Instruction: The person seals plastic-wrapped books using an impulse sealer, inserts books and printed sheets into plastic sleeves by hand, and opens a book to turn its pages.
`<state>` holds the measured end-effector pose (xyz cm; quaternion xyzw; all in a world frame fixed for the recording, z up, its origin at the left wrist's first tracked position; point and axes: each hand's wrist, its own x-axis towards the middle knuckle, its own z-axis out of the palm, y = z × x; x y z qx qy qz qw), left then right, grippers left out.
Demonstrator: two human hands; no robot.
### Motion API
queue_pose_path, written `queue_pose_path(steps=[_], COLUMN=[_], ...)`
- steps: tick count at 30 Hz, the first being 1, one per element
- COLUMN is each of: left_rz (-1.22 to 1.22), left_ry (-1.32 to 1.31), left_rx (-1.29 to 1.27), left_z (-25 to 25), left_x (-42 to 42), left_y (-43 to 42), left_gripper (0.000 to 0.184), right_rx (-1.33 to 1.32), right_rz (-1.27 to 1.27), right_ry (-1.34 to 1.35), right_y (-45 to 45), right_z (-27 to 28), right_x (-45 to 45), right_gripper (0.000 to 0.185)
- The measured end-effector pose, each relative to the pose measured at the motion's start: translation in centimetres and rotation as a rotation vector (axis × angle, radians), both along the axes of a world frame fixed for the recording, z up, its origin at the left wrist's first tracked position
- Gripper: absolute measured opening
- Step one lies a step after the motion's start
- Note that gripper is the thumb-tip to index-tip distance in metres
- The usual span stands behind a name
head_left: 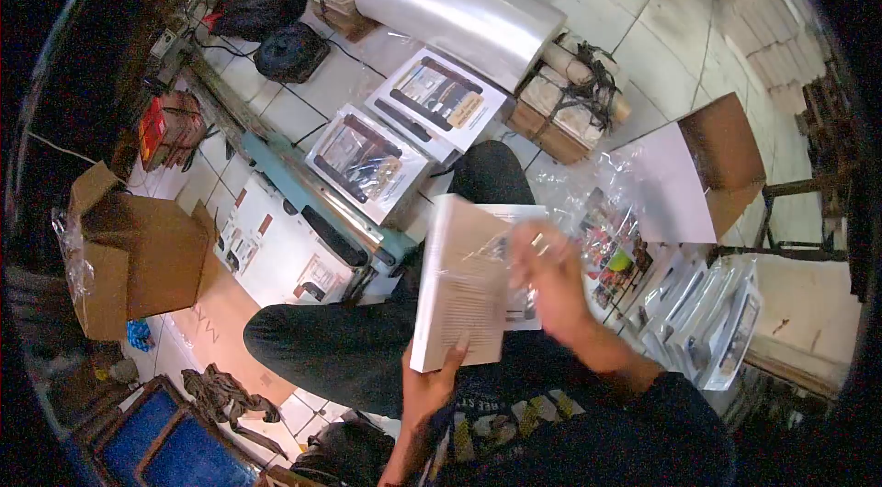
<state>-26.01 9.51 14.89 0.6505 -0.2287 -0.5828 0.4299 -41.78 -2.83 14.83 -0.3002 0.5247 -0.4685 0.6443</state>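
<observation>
My left hand [432,386] grips a thick white-edged book [459,303] by its lower end, with the thumb on the printed face. The book is tilted up above my lap. Beside its upper right side is my right hand [551,280], smeared by motion, so its finger grip is unclear. Shiny clear plastic shows between that hand and the book. Another white book [525,317] lies behind, partly hidden by the held book and my right hand.
Wrapped books [367,161] lie ahead near a large plastic film roll [459,9]. A long sealing bar [303,188] runs along the left. Cardboard boxes stand at left [152,253] and right [726,165]. Wrapped books [703,312] are stacked at right, near loose plastic film [588,198].
</observation>
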Motion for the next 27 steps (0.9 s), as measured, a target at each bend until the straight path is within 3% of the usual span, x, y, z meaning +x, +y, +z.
queue_pose_path(steps=[1,4,7,9,12,14,16,17,18,19,21,22,24,26,27], left_rz=[-0.009,-0.071,-0.001,0.005,-0.084,-0.019,0.149,0.126,0.288,0.291,0.331,0.335,0.199,0.091,0.077], left_ry=[-0.129,-0.029,-0.304,-0.223,-0.287,-0.429,-0.421,-0.446,-0.460,-0.457,-0.540,-0.539,-0.466,-0.574,-0.564], left_rx=[-0.199,-0.319,-0.301,-0.292,-0.205,-0.184,-0.232,-0.197,-0.174,-0.262,-0.266,-0.277,-0.205,-0.339,-0.424], left_z=[-0.8,1.6,2.0,2.5,3.4,3.3,4.8,6.1,5.4,5.4,4.4,3.9,3.4,2.0,1.2], left_x=[0.7,3.0,2.9,2.8,3.1,4.2,5.2,7.0,8.0,8.9,10.0,9.9,10.1,9.7,9.2], left_y=[0.0,-0.8,-1.9,-2.2,-1.4,0.6,0.8,1.5,2.6,2.3,2.2,1.8,1.5,0.1,-0.7], left_gripper=[0.036,0.034,0.028,0.029,0.030,0.032,0.032,0.032,0.033,0.034,0.035,0.035,0.036,0.038,0.038], right_rx=[-0.123,-0.116,-0.197,-0.837,-0.914,-1.080,-0.941,-0.822,-0.725,-0.736,-0.710,-0.435,-0.117,-0.528,-0.658], right_rz=[-0.073,-0.169,-0.134,-0.220,-0.209,-0.225,-0.455,-0.413,-0.367,-0.368,0.005,0.261,0.624,0.901,0.916], right_ry=[0.113,0.305,0.430,1.135,1.138,1.332,1.636,1.625,1.607,1.607,1.736,1.819,1.951,1.436,1.103], right_y=[-1.7,-5.2,-6.4,-7.0,-8.5,-10.8,-14.7,-15.1,-16.1,-16.1,-13.2,-12.5,-9.0,-7.4,-6.9], right_z=[-0.3,-0.1,-1.0,-1.1,-1.4,-3.4,-5.3,-5.6,-5.4,-3.7,-0.9,-0.1,5.5,7.6,8.9], right_x=[-1.4,-5.6,-7.1,-7.2,-8.1,-10.8,-17.9,-21.0,-22.6,-21.0,-18.0,-17.7,-12.8,-12.8,-10.8], right_gripper=[0.008,0.003,0.006,0.013,0.021,0.027,0.023,0.030,0.038,0.038,0.065,0.093,0.104,0.111,0.099])
